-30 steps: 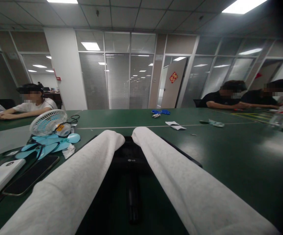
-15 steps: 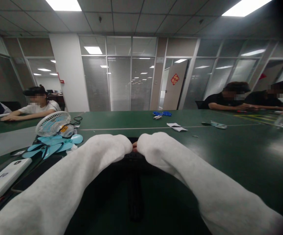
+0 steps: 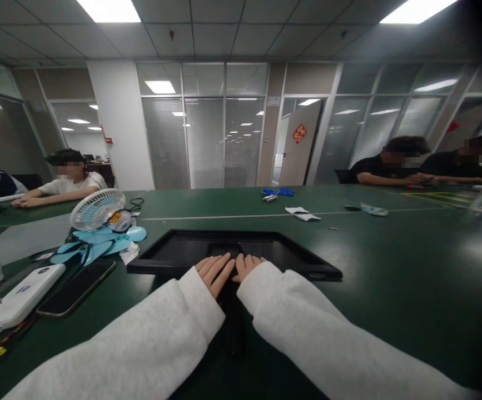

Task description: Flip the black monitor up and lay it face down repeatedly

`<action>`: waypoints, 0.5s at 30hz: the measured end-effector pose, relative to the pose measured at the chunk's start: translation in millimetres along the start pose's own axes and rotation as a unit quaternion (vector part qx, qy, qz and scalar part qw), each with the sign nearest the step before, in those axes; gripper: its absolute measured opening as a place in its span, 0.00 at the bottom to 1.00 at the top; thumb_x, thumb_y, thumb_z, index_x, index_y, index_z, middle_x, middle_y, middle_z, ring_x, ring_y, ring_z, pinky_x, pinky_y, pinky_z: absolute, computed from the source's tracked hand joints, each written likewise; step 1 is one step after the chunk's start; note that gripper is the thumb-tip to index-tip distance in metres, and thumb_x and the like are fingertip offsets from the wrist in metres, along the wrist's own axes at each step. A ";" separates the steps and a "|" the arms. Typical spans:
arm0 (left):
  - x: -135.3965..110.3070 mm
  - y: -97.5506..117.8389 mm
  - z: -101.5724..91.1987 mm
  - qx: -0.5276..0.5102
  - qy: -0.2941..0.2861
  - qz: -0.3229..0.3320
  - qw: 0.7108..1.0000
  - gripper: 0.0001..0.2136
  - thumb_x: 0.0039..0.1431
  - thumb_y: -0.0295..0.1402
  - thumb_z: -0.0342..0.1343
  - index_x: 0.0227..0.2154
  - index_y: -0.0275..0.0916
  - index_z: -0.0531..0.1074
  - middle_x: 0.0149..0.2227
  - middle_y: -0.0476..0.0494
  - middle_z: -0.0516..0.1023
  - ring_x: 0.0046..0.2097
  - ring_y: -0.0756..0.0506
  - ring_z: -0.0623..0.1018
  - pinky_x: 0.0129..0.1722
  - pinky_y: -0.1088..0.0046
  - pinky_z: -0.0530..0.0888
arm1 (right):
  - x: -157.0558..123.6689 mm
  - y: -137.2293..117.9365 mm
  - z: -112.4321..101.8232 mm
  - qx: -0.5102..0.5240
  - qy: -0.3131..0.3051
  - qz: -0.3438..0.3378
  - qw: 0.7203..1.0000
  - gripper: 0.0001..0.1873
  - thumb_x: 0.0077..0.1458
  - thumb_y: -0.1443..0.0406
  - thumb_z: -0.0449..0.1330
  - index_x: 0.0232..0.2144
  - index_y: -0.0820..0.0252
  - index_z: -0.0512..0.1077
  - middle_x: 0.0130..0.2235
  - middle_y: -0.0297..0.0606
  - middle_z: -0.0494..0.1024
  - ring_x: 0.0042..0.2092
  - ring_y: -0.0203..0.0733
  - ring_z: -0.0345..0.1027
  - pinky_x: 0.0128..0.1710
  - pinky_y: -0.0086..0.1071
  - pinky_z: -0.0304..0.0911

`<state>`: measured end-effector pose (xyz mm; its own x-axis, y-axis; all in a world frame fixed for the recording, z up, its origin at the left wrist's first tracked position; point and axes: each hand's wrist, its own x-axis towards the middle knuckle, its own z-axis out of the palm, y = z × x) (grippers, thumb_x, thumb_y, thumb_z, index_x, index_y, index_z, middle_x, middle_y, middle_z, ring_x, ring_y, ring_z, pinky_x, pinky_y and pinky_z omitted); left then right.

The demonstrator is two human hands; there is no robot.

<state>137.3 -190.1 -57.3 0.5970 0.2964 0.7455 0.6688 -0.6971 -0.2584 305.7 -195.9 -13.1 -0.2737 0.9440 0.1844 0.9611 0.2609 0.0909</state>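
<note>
A black monitor [image 3: 291, 254] lies face down on the green table [image 3: 391, 261], its stand neck running toward me between my arms. My left hand [image 3: 214, 271] rests flat on the monitor's back at its near edge, fingers stretched out. My right hand [image 3: 247, 265] lies right beside it, fingers curled slightly on the same spot, nothing visible in it. Both arms wear light grey sleeves.
At left stand a small white fan [image 3: 99, 210] on light blue blades [image 3: 94, 247], a black phone [image 3: 78, 287] and a white power bank [image 3: 19, 294]. Paper scraps [image 3: 303, 214] and blue items [image 3: 278, 192] lie farther back. People sit at both sides of the table.
My arms have drawn back toward me. The hands, hidden past the sleeves before, now show on the monitor's near edge, and the monitor's back is uncovered.
</note>
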 end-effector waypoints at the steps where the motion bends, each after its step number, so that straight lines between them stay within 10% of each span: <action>1: -1.1 0.6 0.2 -0.001 0.007 0.004 1.000 0.23 0.65 0.33 0.45 0.62 0.34 0.58 0.60 0.36 0.66 0.59 0.42 0.68 0.57 0.62 0.67 | 0.2 -1.8 -0.7 -0.004 -0.001 0.007 1.000 0.27 0.59 0.60 0.52 0.57 0.69 0.62 0.52 0.64 0.69 0.53 0.60 0.65 0.53 0.51 0.56; 15: -8.3 2.6 -4.4 0.038 0.058 0.031 0.997 0.22 0.65 0.30 0.40 0.60 0.31 0.61 0.61 0.36 0.65 0.64 0.43 0.61 0.62 0.62 0.60 | 2.4 -6.7 5.6 -0.050 0.001 0.036 0.998 0.27 0.59 0.58 0.56 0.57 0.66 0.63 0.57 0.58 0.67 0.57 0.56 0.62 0.56 0.47 0.54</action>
<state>132.2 -197.2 -61.5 0.5855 0.1737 0.7919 0.6669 -0.6586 -0.3486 298.8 -194.2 -18.7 -0.2045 0.9591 0.1957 0.9697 0.1711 0.1745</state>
